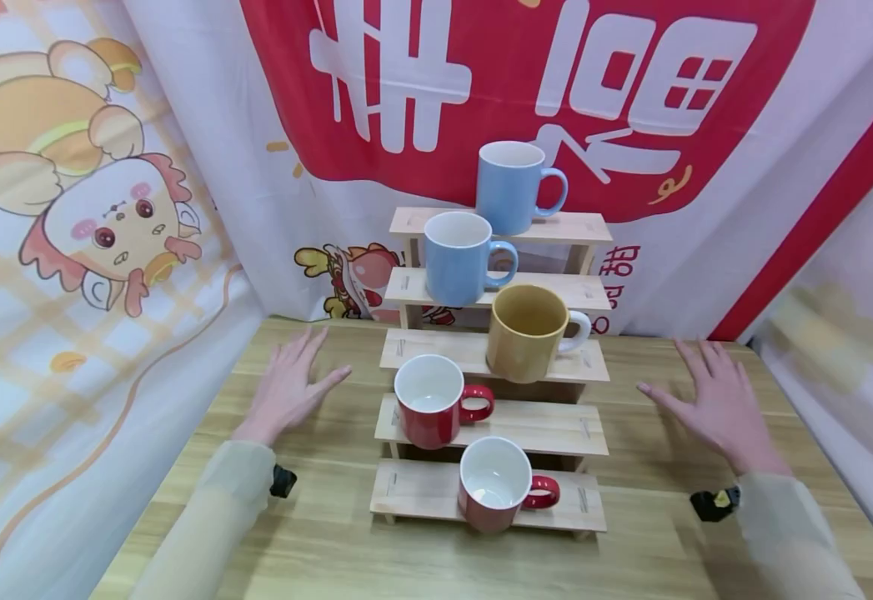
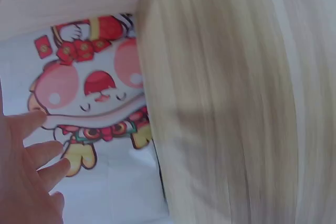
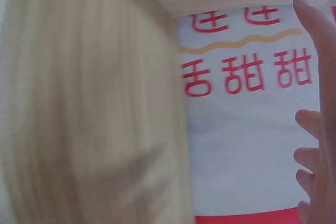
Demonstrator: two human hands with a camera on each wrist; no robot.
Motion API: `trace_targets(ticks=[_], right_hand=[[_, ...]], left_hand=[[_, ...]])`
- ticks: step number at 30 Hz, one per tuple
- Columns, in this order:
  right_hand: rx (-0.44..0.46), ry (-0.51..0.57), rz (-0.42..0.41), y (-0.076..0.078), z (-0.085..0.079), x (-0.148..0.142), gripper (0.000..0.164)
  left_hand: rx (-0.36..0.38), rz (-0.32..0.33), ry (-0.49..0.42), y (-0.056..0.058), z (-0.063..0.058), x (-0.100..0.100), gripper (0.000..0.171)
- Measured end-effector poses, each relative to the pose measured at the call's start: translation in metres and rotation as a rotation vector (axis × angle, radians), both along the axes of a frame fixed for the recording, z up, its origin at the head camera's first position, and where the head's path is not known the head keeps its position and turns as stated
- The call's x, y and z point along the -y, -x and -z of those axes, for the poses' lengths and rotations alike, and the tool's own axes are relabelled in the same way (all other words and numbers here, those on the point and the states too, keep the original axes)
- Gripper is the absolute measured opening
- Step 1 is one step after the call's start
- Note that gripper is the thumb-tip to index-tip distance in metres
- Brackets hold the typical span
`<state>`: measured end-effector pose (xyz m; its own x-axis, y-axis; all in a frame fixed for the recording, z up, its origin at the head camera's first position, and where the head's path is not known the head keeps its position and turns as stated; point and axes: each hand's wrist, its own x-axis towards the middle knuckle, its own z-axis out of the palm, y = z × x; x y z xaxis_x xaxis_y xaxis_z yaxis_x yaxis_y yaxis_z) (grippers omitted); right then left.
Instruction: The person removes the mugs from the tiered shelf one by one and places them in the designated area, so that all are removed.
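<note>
A stepped wooden rack (image 1: 549,429) stands mid-table with a mug on each step. From the top come a blue mug (image 1: 507,187), a second blue mug (image 1: 454,262), a mustard-yellow mug (image 1: 522,337) with a white handle, a red mug (image 1: 430,412) with a white inside, and another red mug (image 1: 490,487) on the lowest step. All handles point right. My left hand (image 1: 289,392) is left of the rack, fingers spread, holding nothing. To the rack's right, my right hand (image 1: 717,408) also has its fingers spread and touches no mug. Both wrist views show only fingers, table and cloth.
The wood-grain table (image 1: 316,533) carries the rack. Printed cloth (image 1: 436,75) hangs behind it, close to the top step. More cloth walls, a left one (image 1: 91,350) and a right one (image 1: 849,317), border the table's sides.
</note>
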<state>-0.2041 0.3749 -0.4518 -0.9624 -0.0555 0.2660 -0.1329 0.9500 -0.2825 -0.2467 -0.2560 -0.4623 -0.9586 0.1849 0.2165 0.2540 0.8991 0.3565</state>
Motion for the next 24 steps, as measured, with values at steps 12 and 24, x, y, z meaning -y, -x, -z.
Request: trace_targets(ticks=[12,24], right_hand=[[-0.09,0.298,0.033,-0.01,-0.053,0.025,0.084],[-0.202,0.451,-0.047,-0.025,-0.091,0.069,0.057]], left_hand=[[0.185,0.025,-0.553,-0.033,0.004,-0.033,0.075],[0.342,0.121,-0.774,-0.061,0.013,-0.065,0.065]])
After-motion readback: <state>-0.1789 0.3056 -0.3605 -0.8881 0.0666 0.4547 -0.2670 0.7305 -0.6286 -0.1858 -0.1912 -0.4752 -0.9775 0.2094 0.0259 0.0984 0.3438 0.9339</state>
